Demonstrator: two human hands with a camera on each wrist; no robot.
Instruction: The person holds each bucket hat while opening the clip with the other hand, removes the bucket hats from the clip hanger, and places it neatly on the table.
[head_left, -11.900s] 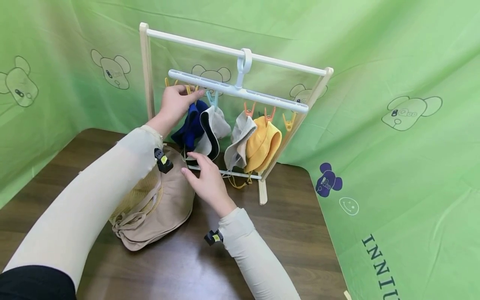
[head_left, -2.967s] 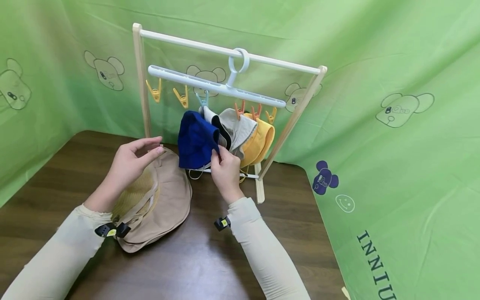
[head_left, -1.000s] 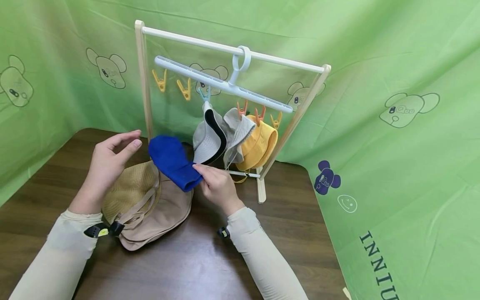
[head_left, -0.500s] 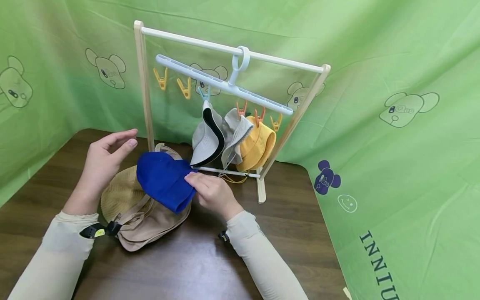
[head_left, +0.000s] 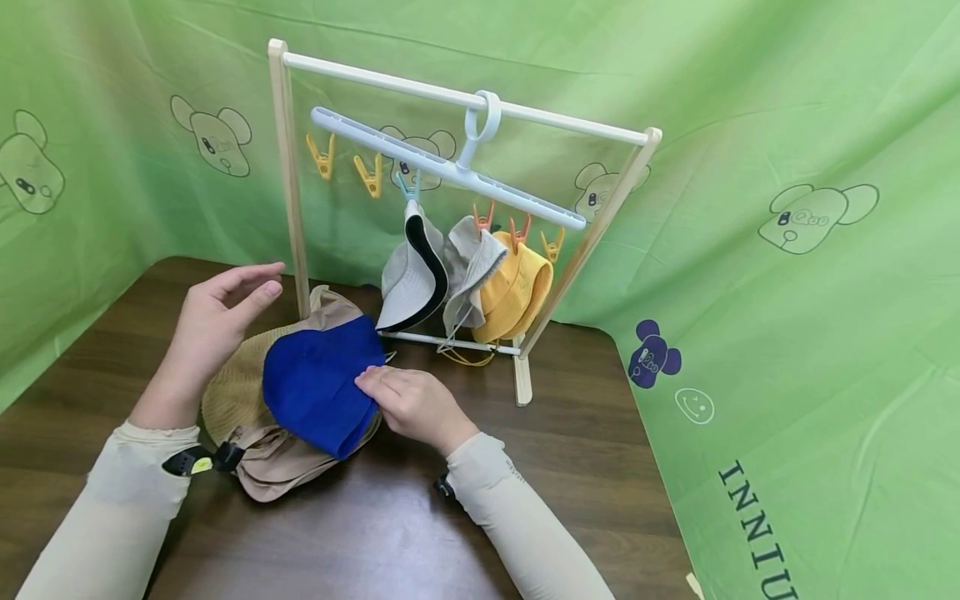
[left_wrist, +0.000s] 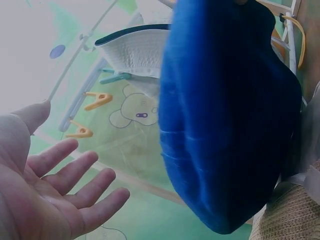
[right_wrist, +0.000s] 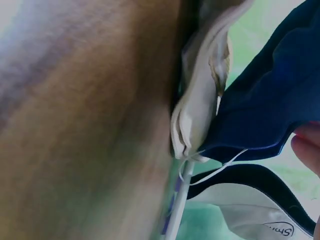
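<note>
My right hand [head_left: 416, 404] pinches the brim of a blue bucket hat [head_left: 315, 387], fingertips at its right edge. In the head view the blue hat overlaps a beige and straw sun hat [head_left: 240, 392] on the table. The left wrist view shows the blue hat [left_wrist: 225, 125] hanging beside the straw crown [left_wrist: 285, 215]. My left hand [head_left: 217, 325] is raised to the left of the blue hat, fingers relaxed, holding nothing. A thin white cord [right_wrist: 220, 172] dangles from the blue hat in the right wrist view.
Behind stands a rack with a white top bar [head_left: 375, 79] and a clip hanger [head_left: 442, 167]. A grey cap [head_left: 412, 275], a grey hat [head_left: 468, 267] and a yellow hat [head_left: 517, 283] hang from its clips. Two yellow clips [head_left: 367, 177] at left hold nothing. Green cloth surrounds the table.
The blue hat was unclipped from the hanger, whose left end now sits higher. My right hand has since brought it down and left over the sun hat. My left hand stays nearby.
</note>
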